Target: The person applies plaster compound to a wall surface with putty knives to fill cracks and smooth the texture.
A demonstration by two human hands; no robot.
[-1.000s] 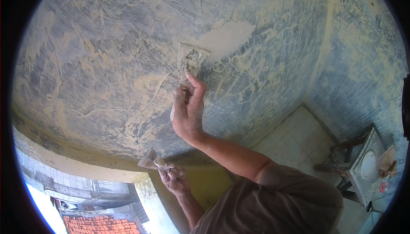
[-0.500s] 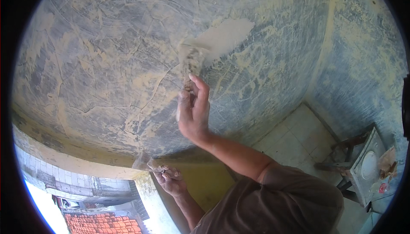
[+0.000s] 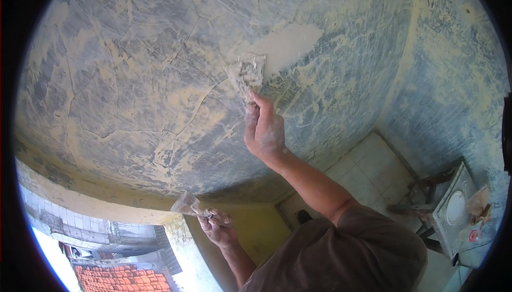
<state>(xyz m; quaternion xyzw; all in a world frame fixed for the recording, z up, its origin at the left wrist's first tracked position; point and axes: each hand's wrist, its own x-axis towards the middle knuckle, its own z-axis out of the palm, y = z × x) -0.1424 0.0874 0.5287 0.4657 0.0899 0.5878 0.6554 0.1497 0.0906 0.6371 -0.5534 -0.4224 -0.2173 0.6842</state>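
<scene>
My right hand [image 3: 266, 134] is raised to the wall, its fingers wrapped round the handle of a putty knife [image 3: 249, 73]. The knife's broad blade is smeared with pale filler and lies at the wall surface, at the lower left end of a smooth beige patch of filler [image 3: 290, 45]. Lower and to the left, my left hand [image 3: 221, 230] grips a second putty knife [image 3: 185, 203]. Its blade looks thin and pale and points up and left, apart from the patch. Filler crusts the lower part of this blade and the handle, which the fingers partly hide.
The cracked, blotchy grey-yellow wall [image 3: 133, 94] fills the upper view and meets another wall at the right. A ledge [image 3: 96, 201] curves along the lower left, with orange roof tiles [image 3: 122, 278] outside. A wooden stool [image 3: 456, 209] stands on the tiled floor at the lower right.
My right hand and its putty knife have moved a little to the right, and the blade now shows more of its face. My left hand has shifted slightly right with its knife.
</scene>
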